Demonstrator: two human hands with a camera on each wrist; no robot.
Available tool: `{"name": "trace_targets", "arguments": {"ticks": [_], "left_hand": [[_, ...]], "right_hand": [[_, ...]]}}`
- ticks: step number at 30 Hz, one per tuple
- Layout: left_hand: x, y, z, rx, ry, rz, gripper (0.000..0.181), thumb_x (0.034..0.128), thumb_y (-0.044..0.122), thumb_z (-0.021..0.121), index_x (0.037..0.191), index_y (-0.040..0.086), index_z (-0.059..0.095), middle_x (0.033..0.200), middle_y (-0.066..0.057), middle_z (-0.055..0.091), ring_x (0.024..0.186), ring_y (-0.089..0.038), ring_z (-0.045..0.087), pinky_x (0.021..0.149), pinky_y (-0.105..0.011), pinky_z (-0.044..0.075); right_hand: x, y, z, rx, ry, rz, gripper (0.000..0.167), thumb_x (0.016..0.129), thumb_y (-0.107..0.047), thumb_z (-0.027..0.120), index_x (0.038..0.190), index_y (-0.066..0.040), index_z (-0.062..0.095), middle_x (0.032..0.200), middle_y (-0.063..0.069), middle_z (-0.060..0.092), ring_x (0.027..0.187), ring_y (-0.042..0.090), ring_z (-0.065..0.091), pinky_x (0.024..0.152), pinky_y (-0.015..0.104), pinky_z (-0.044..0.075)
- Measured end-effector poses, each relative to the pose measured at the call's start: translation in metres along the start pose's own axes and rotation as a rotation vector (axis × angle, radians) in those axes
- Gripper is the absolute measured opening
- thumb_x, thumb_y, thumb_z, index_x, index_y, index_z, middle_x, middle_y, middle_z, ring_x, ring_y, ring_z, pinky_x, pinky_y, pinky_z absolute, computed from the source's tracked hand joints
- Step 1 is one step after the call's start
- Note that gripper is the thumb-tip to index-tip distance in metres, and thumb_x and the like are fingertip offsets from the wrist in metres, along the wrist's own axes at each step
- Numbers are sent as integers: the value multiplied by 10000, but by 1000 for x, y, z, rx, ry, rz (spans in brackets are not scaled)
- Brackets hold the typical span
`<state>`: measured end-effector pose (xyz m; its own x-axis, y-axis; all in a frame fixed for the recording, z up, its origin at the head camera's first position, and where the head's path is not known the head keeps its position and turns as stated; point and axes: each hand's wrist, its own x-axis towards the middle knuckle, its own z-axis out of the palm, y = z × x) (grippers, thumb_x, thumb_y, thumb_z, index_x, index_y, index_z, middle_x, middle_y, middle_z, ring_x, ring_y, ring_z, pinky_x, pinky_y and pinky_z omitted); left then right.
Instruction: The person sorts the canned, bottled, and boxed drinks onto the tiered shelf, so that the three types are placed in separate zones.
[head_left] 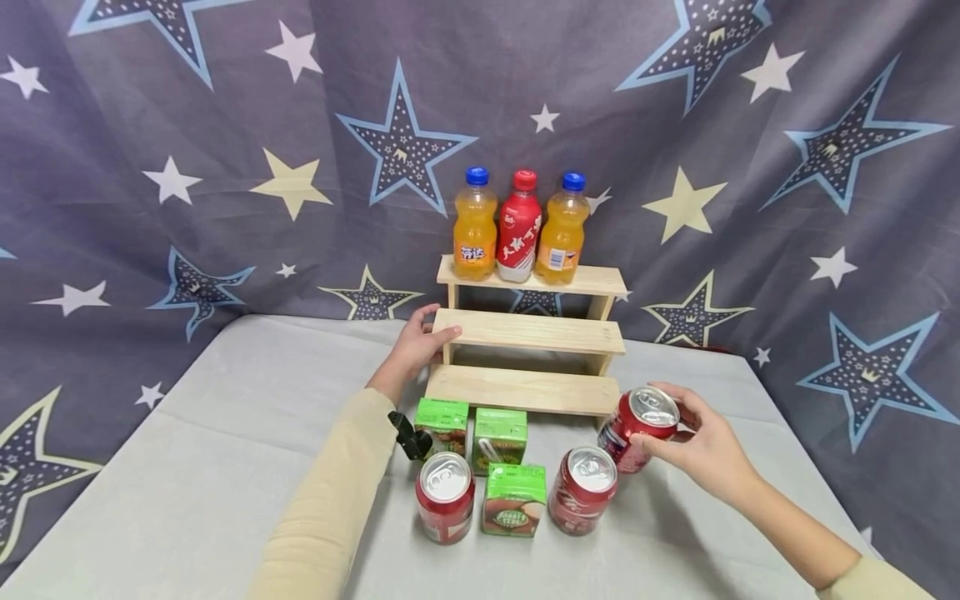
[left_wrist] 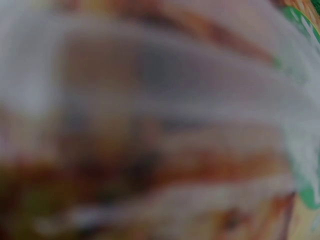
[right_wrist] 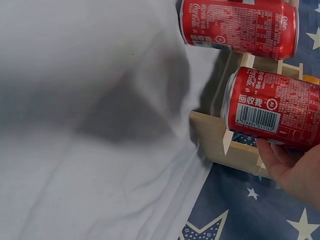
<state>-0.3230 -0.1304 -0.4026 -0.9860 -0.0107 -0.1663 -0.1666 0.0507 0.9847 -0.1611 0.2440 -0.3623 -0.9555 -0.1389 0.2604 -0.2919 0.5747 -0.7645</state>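
Note:
My right hand (head_left: 708, 446) grips a red Coca-Cola can (head_left: 637, 429), tilted and raised above the table beside the shelf's front right corner. The right wrist view shows the barcode side of this can (right_wrist: 275, 110) with fingers (right_wrist: 275, 160) against it. At the left end of a three-tier wooden shelf (head_left: 528, 331), my left hand (head_left: 416, 346) holds the middle board, thumb on top; its other fingers are partly hidden. A second Coca-Cola can (head_left: 583, 492) stands just in front of the held one. The left wrist view is a blurred close-up of a printed surface.
On the top tier stand two orange soda bottles (head_left: 476, 225) (head_left: 562, 229) with a red bottle (head_left: 520, 229) between them. Before the shelf are three green-topped boxes (head_left: 498, 437) and another red can (head_left: 446, 498). A star-patterned curtain (head_left: 247, 167) hangs behind the white-covered table (head_left: 187, 500).

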Motion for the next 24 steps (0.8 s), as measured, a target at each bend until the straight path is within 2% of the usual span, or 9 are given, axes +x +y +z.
{"name": "trace_targets", "arguments": {"ticks": [3,12,19,24], "left_hand": [[1,-2,0,2,-1,-2,751,868,196,672,1473,192,228,1352,-197,439,1190,-421,514,910,-498,500],[0,-2,0,0,7,-5,737,862,192,679,1462,203,249,1328,-190,453,1177,-417,526,894,-491,508],[0,-1,0,14,5,3,741,869,201,669,1470,201,236,1344,-200,444,1187,-422,516,910,-498,498],[0,-1,0,9,11,1,733,865,192,673,1463,202,249,1341,-199,446,1184,-425,518,909,-503,497]], "right_hand": [[4,-2,1,23,-1,-14,633,722,-137,810,1272,-63,506,1007,-185,576,879,-70,576,706,151,532],[14,-13,1,33,-8,-42,640,717,-109,809,1272,-32,501,1012,-178,567,858,-60,574,688,166,536],[25,-22,3,22,-24,-53,666,714,-124,814,1289,-39,491,1109,109,607,848,-60,575,667,177,536],[31,-25,8,53,-47,-31,672,722,-129,809,1299,-35,478,1148,168,601,839,-44,585,663,197,545]]}}
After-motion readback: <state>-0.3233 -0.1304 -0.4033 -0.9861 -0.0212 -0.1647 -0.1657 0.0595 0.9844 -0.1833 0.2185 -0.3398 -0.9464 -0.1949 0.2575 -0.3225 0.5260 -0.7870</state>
